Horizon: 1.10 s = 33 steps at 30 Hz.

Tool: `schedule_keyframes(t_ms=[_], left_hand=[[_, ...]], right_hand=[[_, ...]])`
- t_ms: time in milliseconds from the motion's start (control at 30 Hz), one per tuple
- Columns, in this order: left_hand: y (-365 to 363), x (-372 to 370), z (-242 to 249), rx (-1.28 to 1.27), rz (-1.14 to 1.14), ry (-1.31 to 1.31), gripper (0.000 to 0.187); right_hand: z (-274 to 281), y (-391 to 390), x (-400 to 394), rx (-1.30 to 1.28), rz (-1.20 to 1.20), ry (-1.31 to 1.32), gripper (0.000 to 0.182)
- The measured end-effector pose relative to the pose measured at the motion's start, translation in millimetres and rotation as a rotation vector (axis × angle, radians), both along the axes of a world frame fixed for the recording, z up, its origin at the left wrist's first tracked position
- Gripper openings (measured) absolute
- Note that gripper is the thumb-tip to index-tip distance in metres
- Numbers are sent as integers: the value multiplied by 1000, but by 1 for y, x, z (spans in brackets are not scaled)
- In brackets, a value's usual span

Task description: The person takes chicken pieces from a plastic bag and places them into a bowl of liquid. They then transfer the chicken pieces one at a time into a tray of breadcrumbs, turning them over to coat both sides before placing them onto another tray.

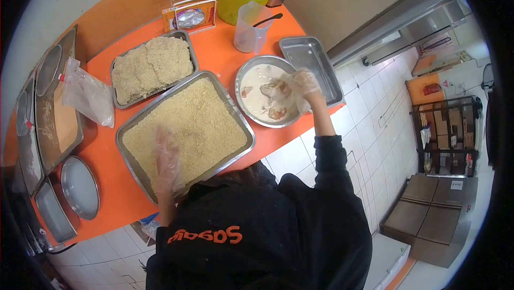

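Note:
My left hand (pixel 168 156), in a clear plastic glove, lies on the pale breadcrumbs (pixel 206 113) with its fingers stretched out. The crumbs fill a large metal tray (pixel 250 139). Over the right side of a round metal bowl (pixel 239 88) is my right hand (pixel 304 84), also in a clear glove. White batter (pixel 262 76) and several pieces of what looks like raw meat (pixel 276 91) are in the bowl. The right fingers are blurred, so their grip is hidden. Behind the crumbs, a smaller tray (pixel 195 60) holds stacked breaded pieces (pixel 152 65).
A metal tray (pixel 305 49) stands right of the bowl. Behind are a plastic jug (pixel 249 30) with a dark-handled utensil and a green tub (pixel 235 1). At left are a plastic bag (pixel 88 94), an oval metal dish (pixel 80 188) and deep pans (pixel 64 113).

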<state>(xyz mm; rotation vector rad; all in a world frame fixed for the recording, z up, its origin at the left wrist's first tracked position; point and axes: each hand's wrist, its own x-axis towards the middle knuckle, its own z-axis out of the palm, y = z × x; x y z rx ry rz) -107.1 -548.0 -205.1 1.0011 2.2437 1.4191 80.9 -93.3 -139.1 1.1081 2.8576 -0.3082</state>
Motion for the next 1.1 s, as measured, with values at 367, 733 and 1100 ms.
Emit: schedule_keyframes(t_ms=[367, 733, 1100], left_hand=[[5, 3, 9, -33, -30, -4, 54], [-9, 3, 3, 211, 27, -190, 48], [8, 5, 11, 44, -31, -116, 46]], right_hand=[[-7, -72, -19, 433, 364, -213, 29], [32, -18, 8, -436, -53, 485, 21], [21, -32, -9, -119, -216, 239, 35]])
